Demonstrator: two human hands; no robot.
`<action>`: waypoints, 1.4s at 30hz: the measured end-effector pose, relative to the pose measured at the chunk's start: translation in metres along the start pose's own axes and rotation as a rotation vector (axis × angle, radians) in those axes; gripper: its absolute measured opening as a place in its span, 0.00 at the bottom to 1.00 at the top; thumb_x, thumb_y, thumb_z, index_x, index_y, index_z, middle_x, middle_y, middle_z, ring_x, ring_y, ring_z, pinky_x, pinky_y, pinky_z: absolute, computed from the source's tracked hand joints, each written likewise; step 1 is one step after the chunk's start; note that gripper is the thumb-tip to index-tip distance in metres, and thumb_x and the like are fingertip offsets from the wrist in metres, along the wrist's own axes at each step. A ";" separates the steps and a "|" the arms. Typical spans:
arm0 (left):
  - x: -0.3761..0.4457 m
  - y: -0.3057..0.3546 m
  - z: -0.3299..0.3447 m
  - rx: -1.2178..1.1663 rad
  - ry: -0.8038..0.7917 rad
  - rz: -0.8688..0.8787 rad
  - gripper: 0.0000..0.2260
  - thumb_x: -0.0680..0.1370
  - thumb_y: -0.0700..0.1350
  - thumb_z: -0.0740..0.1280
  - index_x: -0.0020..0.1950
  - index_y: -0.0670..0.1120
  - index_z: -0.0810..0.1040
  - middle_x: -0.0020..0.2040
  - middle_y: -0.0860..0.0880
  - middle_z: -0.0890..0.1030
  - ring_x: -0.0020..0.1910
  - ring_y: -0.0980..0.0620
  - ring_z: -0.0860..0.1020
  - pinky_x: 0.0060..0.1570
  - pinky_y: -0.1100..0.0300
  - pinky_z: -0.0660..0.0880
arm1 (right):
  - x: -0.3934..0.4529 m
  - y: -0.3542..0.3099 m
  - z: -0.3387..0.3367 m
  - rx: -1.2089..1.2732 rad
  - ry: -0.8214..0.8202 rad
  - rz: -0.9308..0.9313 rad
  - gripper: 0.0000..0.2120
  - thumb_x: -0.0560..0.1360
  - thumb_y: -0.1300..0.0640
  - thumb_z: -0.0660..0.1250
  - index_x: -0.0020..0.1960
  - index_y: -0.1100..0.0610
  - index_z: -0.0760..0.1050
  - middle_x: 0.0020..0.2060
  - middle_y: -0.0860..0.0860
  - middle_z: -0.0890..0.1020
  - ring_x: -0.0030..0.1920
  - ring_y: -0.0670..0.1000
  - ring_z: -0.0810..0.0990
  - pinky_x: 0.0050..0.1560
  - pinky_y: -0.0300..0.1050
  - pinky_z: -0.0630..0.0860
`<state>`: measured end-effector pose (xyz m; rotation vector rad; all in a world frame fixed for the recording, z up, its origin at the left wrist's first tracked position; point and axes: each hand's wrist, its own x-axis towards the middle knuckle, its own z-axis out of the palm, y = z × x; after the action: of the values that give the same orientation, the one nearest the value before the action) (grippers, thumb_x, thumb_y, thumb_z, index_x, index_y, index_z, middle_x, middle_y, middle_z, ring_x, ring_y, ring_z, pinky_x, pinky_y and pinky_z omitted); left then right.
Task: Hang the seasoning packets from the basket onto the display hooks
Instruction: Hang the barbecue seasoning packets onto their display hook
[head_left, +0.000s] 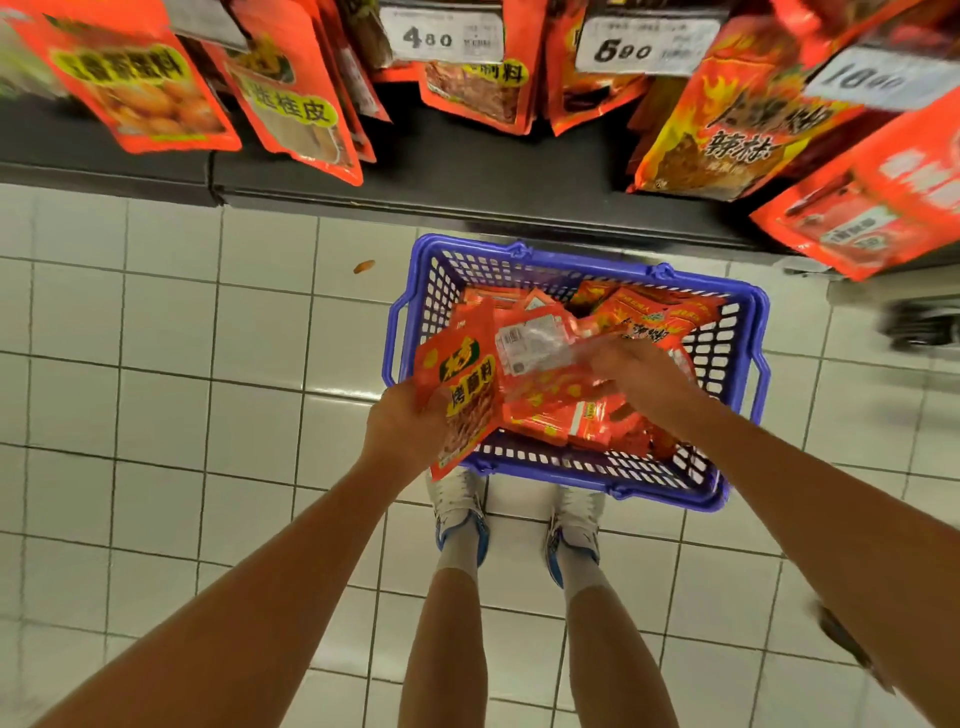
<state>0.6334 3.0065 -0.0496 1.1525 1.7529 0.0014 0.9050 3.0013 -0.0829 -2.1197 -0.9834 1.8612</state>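
A blue plastic basket (737, 332) stands on the white tiled floor in front of my feet, holding several orange-red seasoning packets (644, 317). My left hand (402, 428) grips an orange packet with a yellow label (462, 384) at the basket's left rim. My right hand (641, 376) reaches over the basket and pinches another packet (540, 345), whose pale back label faces up. More packets hang from the display (291, 98) along the top of the view.
Price tags (441, 36) reading 4.80 and 6.90 sit above the hanging packets. A dark shelf base (467, 171) runs below them. A small orange scrap (363, 266) lies on the tiles left of the basket. My shoes (462, 512) stand just behind the basket.
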 end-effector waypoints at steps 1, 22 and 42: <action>-0.008 0.008 -0.005 0.006 0.003 0.011 0.14 0.84 0.51 0.61 0.64 0.45 0.77 0.53 0.48 0.82 0.49 0.48 0.82 0.36 0.62 0.77 | -0.014 -0.010 -0.009 0.098 -0.042 0.010 0.12 0.83 0.52 0.62 0.61 0.55 0.80 0.53 0.53 0.86 0.50 0.54 0.86 0.47 0.52 0.82; -0.316 0.283 -0.235 -0.326 0.174 0.484 0.09 0.78 0.52 0.67 0.53 0.49 0.82 0.47 0.57 0.85 0.46 0.64 0.81 0.50 0.60 0.77 | -0.418 -0.279 -0.178 0.002 0.599 -0.849 0.08 0.69 0.47 0.62 0.43 0.48 0.78 0.34 0.47 0.81 0.36 0.45 0.74 0.42 0.54 0.75; -0.491 0.429 -0.485 -0.788 0.509 1.026 0.06 0.73 0.61 0.69 0.45 0.65 0.85 0.45 0.58 0.87 0.44 0.62 0.84 0.43 0.63 0.77 | -0.651 -0.547 -0.204 0.444 0.670 -1.437 0.01 0.69 0.52 0.73 0.41 0.47 0.84 0.36 0.43 0.86 0.36 0.43 0.80 0.40 0.42 0.77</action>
<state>0.6028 3.1323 0.7531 1.3422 1.1407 1.5548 0.8846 3.1201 0.7828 -0.9874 -1.1868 0.5077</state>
